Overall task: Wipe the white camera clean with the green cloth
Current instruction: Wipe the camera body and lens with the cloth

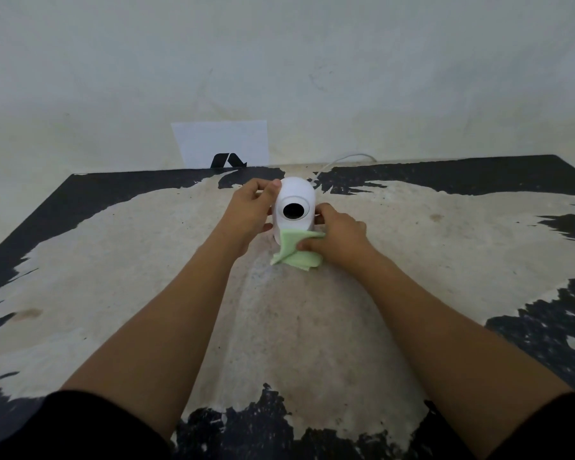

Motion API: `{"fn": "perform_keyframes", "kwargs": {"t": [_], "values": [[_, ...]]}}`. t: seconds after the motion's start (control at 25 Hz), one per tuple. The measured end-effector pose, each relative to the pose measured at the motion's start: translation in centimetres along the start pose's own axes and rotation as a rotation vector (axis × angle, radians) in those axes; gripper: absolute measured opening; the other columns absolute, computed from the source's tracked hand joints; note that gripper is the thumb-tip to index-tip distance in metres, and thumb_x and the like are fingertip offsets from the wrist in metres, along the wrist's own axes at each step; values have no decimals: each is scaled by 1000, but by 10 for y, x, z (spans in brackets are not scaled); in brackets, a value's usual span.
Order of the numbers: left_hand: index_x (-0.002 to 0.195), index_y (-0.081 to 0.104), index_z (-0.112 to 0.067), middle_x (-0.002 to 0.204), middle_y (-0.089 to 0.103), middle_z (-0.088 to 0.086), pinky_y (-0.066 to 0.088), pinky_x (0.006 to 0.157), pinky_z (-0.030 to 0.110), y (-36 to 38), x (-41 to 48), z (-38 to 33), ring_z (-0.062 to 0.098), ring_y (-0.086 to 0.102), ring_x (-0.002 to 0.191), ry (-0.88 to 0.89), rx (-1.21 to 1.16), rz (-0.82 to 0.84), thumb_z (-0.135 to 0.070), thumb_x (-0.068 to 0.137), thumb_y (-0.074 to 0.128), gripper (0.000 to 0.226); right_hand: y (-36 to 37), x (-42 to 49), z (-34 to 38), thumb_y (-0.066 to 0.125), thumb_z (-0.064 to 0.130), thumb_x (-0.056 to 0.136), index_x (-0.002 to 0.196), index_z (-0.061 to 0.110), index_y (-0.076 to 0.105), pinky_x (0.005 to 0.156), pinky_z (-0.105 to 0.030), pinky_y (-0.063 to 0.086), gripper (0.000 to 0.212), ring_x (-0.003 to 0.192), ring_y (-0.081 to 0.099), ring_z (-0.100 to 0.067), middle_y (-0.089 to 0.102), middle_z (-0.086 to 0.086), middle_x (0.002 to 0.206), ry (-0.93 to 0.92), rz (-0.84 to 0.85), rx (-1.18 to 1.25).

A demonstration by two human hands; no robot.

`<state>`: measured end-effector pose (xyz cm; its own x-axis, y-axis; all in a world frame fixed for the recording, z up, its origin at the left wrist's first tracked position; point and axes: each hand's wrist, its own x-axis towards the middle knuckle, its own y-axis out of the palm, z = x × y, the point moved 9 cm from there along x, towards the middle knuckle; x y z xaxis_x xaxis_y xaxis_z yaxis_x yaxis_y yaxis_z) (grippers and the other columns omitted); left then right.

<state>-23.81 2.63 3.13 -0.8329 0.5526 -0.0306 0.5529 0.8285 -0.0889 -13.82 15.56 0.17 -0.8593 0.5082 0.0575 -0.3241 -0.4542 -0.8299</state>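
Left hand (250, 210) curled around white camera (293, 207), thumb on top. Right hand (337, 232) pinching green cloth (291, 252) against camera's lower front, below lens; camera upright between both hands' fingers on worn table (279, 327).

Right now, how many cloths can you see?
1. The green cloth is in the right hand, pressed to the camera base. Folded layers may hide more.

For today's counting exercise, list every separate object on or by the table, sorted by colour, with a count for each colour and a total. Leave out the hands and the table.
White: 3, namely the camera, its cable and the card leaning on the wall
Green: 1, the cloth
Total: 4
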Motion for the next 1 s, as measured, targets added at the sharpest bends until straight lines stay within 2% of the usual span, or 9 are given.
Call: {"fn": "perform_keyframes", "kwargs": {"t": [0.12,0.2,0.32,0.48,0.6,0.68,0.84,0.92,1.0], "values": [[83,56,-24,101,64,2,56,74,37,1,1,0,20,64,89,-5,-7,6,-41,92,53,20,-14,1,-8,64,45,80,115,31,60,92,-40,30,38,110,58,-21,67,7,110,-38,-18,89],[86,57,-22,103,64,3,55,72,35,0,1,0,20,64,90,4,-17,4,-41,92,52,20,-15,0,-8,62,48,79,111,32,61,92,-40,30,36,108,58,-21,68,7,105,-42,-64,92],[86,56,-21,99,63,2,55,70,33,2,-1,-1,18,63,86,10,-30,10,-41,92,52,21,0,-5,-6,67,58,70,116,29,49,92,-42,28,57,113,53,-23,65,7,115,10,-59,55],[90,57,-19,95,64,3,47,66,29,-1,-2,-3,16,64,84,41,23,-9,-42,92,52,23,14,-11,8,64,72,60,123,19,42,97,-49,29,85,117,47,-33,57,-5,123,94,-139,-79],[97,58,-15,101,66,6,43,67,25,-1,-1,-5,16,66,86,55,48,-7,-41,92,52,27,14,-13,14,61,75,61,125,14,42,101,-50,29,90,119,47,-35,55,-9,127,147,-197,-24],[95,57,-17,95,66,2,45,65,26,-1,-2,-5,15,65,84,51,57,-4,-41,93,52,25,13,-13,13,63,72,63,126,15,42,103,-50,26,87,120,46,-35,56,-8,127,108,-164,-50],[87,56,-20,92,64,1,55,70,31,0,-1,-3,15,63,82,39,-10,9,-39,93,52,21,3,-4,5,68,63,67,125,23,48,111,-53,13,73,133,35,-33,61,0,124,13,5,-163],[86,55,-20,94,64,1,57,73,33,0,-2,-3,16,64,83,35,-12,13,-39,93,52,20,-3,3,1,66,58,72,119,28,55,110,-52,15,57,130,40,-29,65,3,116,-19,51,-161],[85,54,-19,95,64,2,57,74,33,0,-2,-4,16,64,83,37,-8,15,-39,93,52,21,-9,6,-2,63,53,76,109,33,63,104,-48,26,38,116,52,-25,68,5,105,-48,47,-124]]}}
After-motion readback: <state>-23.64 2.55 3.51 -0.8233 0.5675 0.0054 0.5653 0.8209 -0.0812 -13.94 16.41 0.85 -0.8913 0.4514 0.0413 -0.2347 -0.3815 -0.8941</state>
